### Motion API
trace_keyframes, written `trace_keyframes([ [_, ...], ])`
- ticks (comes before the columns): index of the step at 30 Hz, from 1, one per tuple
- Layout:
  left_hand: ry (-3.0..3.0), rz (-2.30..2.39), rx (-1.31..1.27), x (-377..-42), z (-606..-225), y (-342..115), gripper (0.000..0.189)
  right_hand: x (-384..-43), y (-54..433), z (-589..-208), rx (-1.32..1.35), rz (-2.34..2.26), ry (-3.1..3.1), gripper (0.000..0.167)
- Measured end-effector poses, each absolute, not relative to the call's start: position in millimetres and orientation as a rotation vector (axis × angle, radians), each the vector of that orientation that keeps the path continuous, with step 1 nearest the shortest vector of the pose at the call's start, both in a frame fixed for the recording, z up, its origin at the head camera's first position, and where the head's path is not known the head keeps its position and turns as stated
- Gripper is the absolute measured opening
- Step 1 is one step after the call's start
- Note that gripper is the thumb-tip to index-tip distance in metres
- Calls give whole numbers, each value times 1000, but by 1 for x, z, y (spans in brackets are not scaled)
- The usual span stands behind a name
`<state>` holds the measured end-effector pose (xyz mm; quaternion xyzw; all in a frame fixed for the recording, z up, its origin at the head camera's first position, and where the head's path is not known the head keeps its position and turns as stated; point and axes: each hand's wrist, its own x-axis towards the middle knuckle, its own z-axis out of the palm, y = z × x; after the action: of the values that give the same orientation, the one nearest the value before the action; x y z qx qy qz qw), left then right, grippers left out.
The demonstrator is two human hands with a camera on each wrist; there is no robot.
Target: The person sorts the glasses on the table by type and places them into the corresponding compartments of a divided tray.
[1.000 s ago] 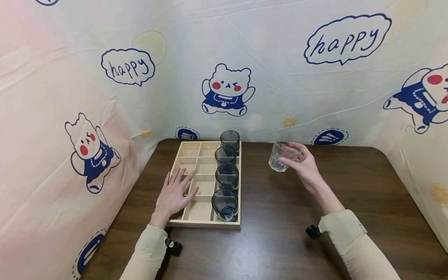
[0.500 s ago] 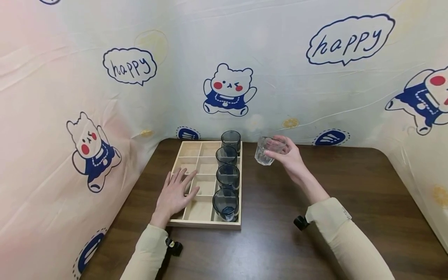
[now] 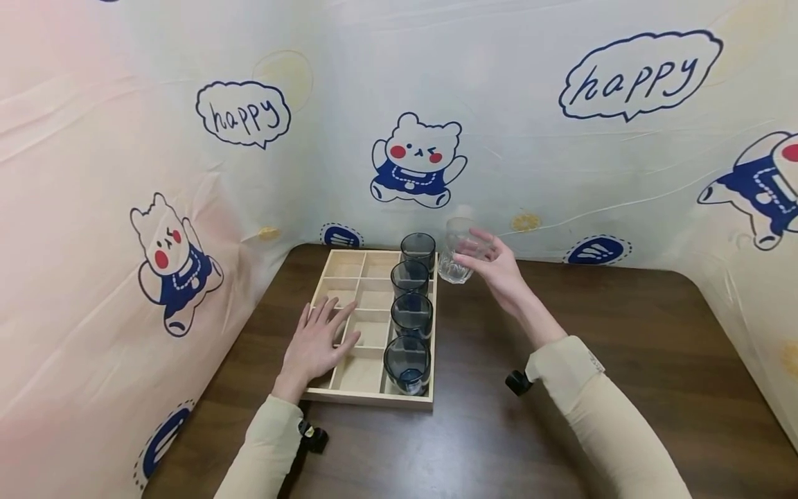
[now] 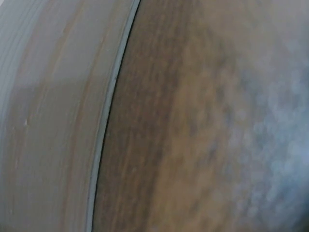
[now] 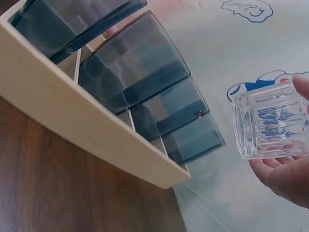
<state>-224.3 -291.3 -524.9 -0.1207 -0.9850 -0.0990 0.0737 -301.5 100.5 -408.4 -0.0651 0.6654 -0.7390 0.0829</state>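
My right hand (image 3: pixel 501 270) grips a clear glass tumbler (image 3: pixel 456 263), thumb on the near side and fingers behind. In the head view the tumbler is just right of the far end of a pale wooden divided box (image 3: pixel 368 397). The right wrist view shows the tumbler's thick fluted base (image 5: pixel 246 125) apart from the box. Several smoky blue-grey glasses (image 3: pixel 407 364) fill the box's right column, one per compartment. My left hand (image 3: pixel 312 350) rests over the box's left side, fingers spread and holding nothing. In the left wrist view, only the box's side (image 4: pixel 53 121) and tabletop show.
The box stands on a dark brown wooden table (image 3: pixel 486 436). Bare compartments (image 3: pixel 357 372) show in its middle column; the left hand partly covers the left column. A pale printed cloth (image 3: pixel 517 152) hangs behind the table and along its left side.
My right hand has carried the clear tumbler leftward and a little away, up beside the box's far right corner. My left hand has stayed on the box. The head view has shifted slightly.
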Motion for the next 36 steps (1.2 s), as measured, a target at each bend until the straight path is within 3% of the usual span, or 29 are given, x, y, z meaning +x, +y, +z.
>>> trace_keyframes([
  [10,-2989,-285,-354,-224,-526,-294,73,-319,69,-397,-203,-2211,2004,73],
  [17,-2980,-291,-351,-223,-526,-295,73,-333,44,-386,-190,-2195,2036,81],
  [36,-2984,-264,-337,-228,-524,-292,73,-361,-11,-391,-353,-2126,2166,76],
])
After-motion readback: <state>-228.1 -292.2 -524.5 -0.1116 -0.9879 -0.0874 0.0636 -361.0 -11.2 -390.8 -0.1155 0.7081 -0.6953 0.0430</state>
